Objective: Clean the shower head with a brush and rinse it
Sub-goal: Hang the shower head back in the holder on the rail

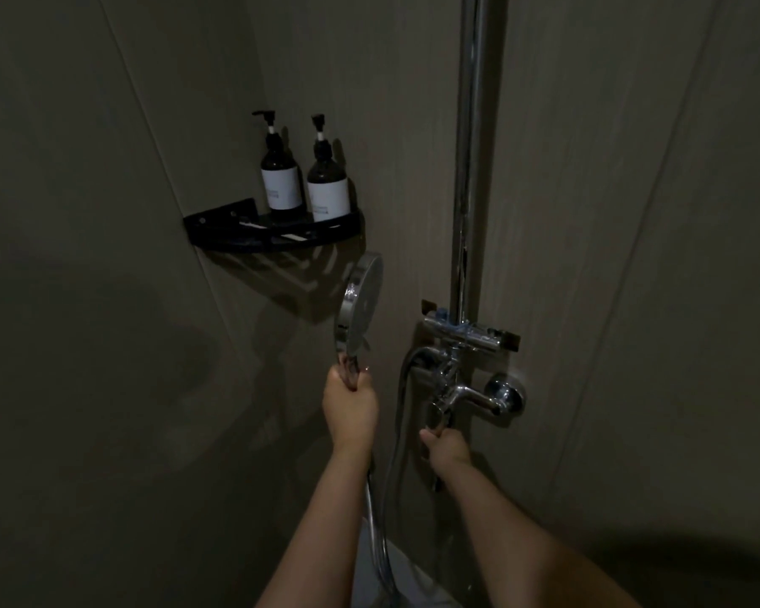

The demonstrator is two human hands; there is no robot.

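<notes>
Shower head (pixel 360 305): upright above your left hand, left of the tap, its face turned right.
Left hand (pixel 351 410): your fingers are wrapped round the shower head's handle.
Right hand (pixel 446 445): your fingers curl round the tap lever (pixel 436 416) below the tap (pixel 461 388).
Hose (pixel 380 537): hangs between your forearms.
Shelf (pixel 273 232): in the corner, carrying two pump bottles (pixel 306 186).

In a dim shower corner, the left hand (pixel 350 410) grips the upright shower head (pixel 359 308) by its handle while the right hand (pixel 446 445) holds the chrome tap lever (pixel 440 415).
</notes>
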